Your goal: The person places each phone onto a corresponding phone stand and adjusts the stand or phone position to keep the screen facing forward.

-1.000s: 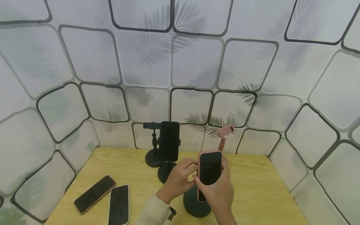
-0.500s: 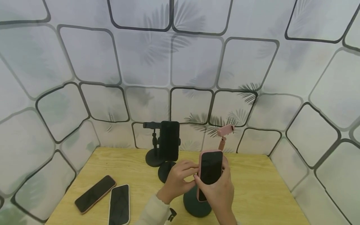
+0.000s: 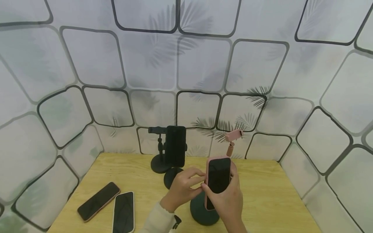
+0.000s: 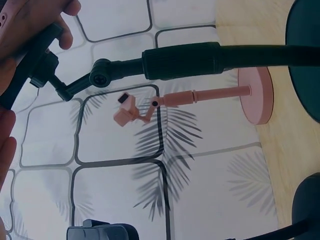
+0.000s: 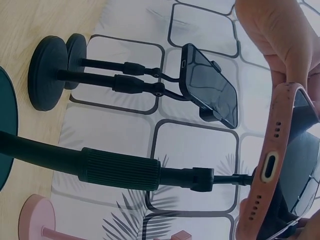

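Observation:
A smartphone in a pink case point(image 3: 219, 174) stands upright at the head of a dark green phone stand, whose round base point(image 3: 204, 215) rests on the table. My right hand point(image 3: 228, 202) grips the phone, thumb across its front and fingers wrapped behind. From the other side, my left hand point(image 3: 185, 186) has thumb and fingers curled, their tips at the phone's left edge. In the left wrist view, the stand's dark clamp point(image 4: 44, 67) lies behind the phone at the end of its jointed pole point(image 4: 182, 60). The right wrist view shows the case's bottom edge point(image 5: 272, 167) with its charging port.
Two phones lie flat at the left, one dark point(image 3: 99, 201), one white-edged point(image 3: 123, 212). Behind my left hand stand a black stand bearing a black phone point(image 3: 175, 145) and a second black stand point(image 3: 159, 163). A pink stand point(image 3: 234, 135) rises behind the held phone.
The held phone has shifted very slightly to the right, with both hands keeping to it. Everything else stays where it was.

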`<state>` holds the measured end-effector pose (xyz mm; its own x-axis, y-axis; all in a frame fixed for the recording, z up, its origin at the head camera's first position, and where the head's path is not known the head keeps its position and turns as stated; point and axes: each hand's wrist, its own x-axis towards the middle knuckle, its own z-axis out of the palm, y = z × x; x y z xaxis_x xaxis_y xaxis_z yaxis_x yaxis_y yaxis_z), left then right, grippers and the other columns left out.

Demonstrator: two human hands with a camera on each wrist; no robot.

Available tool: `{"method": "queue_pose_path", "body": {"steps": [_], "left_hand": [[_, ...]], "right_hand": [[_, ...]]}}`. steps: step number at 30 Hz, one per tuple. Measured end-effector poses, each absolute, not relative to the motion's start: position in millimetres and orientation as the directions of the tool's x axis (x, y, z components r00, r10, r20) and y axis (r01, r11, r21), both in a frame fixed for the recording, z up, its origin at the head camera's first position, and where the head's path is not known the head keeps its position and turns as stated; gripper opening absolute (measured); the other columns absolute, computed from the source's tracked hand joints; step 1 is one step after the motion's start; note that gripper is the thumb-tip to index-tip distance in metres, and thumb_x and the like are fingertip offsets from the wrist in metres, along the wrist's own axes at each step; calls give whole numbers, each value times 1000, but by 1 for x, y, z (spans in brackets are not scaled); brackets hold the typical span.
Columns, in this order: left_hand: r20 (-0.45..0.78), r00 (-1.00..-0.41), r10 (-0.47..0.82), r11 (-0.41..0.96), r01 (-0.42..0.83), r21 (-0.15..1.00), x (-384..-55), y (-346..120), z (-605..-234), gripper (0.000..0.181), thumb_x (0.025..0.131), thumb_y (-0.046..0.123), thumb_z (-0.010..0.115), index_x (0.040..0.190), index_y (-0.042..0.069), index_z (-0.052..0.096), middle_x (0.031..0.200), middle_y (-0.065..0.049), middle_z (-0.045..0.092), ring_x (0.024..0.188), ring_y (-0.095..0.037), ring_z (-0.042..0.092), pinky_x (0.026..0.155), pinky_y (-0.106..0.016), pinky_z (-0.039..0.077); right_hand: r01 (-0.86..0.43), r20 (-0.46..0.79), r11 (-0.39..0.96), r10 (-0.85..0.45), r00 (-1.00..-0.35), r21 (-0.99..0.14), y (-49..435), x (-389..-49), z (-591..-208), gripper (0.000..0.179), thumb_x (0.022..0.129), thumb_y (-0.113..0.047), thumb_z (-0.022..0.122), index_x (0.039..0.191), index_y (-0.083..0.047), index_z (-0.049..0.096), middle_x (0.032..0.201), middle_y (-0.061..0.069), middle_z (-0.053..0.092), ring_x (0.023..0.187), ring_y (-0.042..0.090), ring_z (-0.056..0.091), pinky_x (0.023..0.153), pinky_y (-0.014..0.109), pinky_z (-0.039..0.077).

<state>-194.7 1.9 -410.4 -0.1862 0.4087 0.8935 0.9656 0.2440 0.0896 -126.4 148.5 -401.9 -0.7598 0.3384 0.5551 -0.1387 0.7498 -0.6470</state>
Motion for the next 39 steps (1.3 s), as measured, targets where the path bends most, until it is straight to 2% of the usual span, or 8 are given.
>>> {"method": "queue_pose_path", "body": {"steps": [9, 14, 17, 22, 27, 31, 34, 39], "left_hand": [[879, -148, 453, 257, 966, 30, -195, -3, -405, 28, 65, 9, 84, 90, 9, 74, 85, 1, 66, 78, -8, 63, 75, -17, 52], [856, -147, 495, 269, 963, 10, -195, -6, -400, 31, 62, 15, 87, 90, 10, 74, 85, 2, 67, 78, -6, 64, 76, -15, 52], [835, -187, 518, 301, 953, 27, -192, -7, -398, 31, 60, 17, 88, 87, 11, 74, 86, 2, 68, 80, -6, 66, 76, -13, 51], [791, -278, 545, 310, 943, 117, -187, -8, -396, 29, 63, 11, 86, 88, 10, 72, 89, 2, 68, 81, -5, 67, 77, -9, 49], [791, -293, 537, 297, 943, 148, -183, -10, -395, 30, 63, 8, 85, 90, 9, 72, 86, 3, 66, 74, -3, 64, 72, -7, 48], [794, -313, 522, 296, 939, 176, -180, -11, -394, 31, 62, 8, 86, 91, 10, 72, 86, 3, 66, 75, -4, 64, 73, -7, 48], [788, -329, 521, 292, 936, 197, -178, -11, -393, 31, 63, 8, 85, 91, 10, 73, 88, 3, 67, 78, -5, 65, 76, -8, 49], [793, -327, 515, 295, 935, 194, -178, -12, -393, 31, 62, 9, 86, 90, 10, 73, 88, 2, 68, 80, -5, 65, 78, -9, 49]], "right_hand": [[-143, 573, 750, 351, -740, -645, 148, -128, -403, 93, 56, -32, 90, 129, -2, 41, 101, 14, 59, 78, 24, 61, 60, 39, 50], [-144, 563, 745, 346, -751, -651, 150, -129, -402, 93, 56, -32, 90, 129, -2, 40, 104, 16, 59, 82, 27, 62, 63, 43, 51], [-141, 550, 740, 344, -761, -658, 150, -128, -402, 93, 57, -32, 90, 129, -2, 40, 105, 15, 58, 83, 26, 62, 64, 43, 51], [-156, 547, 730, 334, -767, -665, 151, -129, -402, 94, 58, -31, 90, 131, -3, 38, 106, 14, 57, 83, 25, 61, 64, 41, 51], [-162, 534, 717, 328, -779, -678, 152, -128, -401, 90, 58, -31, 90, 127, -2, 39, 105, 13, 56, 83, 24, 60, 66, 41, 50], [-161, 515, 703, 326, -793, -693, 152, -128, -401, 88, 58, -31, 90, 125, -2, 40, 105, 13, 56, 84, 23, 58, 69, 41, 49], [-168, 500, 679, 327, -802, -714, 153, -129, -402, 91, 58, -30, 90, 128, -3, 38, 108, 12, 54, 86, 21, 57, 70, 41, 49], [-217, 474, 604, 304, -826, -767, 154, -131, -403, 99, 58, -23, 90, 136, -9, 31, 121, 9, 50, 95, 16, 52, 77, 40, 47]]}}
